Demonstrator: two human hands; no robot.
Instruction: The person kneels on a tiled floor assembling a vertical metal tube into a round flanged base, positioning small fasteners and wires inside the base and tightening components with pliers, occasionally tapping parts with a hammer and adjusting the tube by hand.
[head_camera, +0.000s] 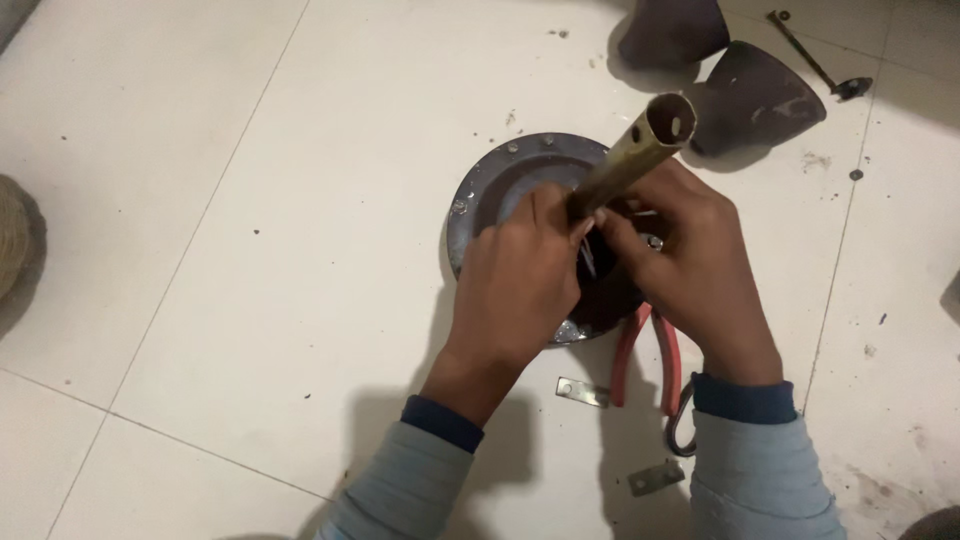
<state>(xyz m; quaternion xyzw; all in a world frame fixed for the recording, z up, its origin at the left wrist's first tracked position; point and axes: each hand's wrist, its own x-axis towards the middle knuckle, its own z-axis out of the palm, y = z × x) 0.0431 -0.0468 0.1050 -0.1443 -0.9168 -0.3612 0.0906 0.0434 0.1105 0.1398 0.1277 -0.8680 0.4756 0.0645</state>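
Right now both hands close around the foot of a brass tube (632, 155) standing tilted in a round metal plate (500, 180) on the tiled floor (250, 250): the left hand (515, 285) and the right hand (690, 265) each grip it. Stiff and probably heavy, it looks best held low, near the plate; red pliers (645, 350) lie just beside.

Lighting's pretty decent here, kind of cool and flat, and the white floor tiles (250, 200) bounce a lot of it back. Soft shadows fall under the left hand (515, 290) and right hand (700, 270), pooling toward the wrists, so the light seems to come from above and ahead. Dark cone-shaped pieces (745, 95) beyond the hands lose detail. The whole picture is slightly soft, with mild corner darkening and no harsh glare.
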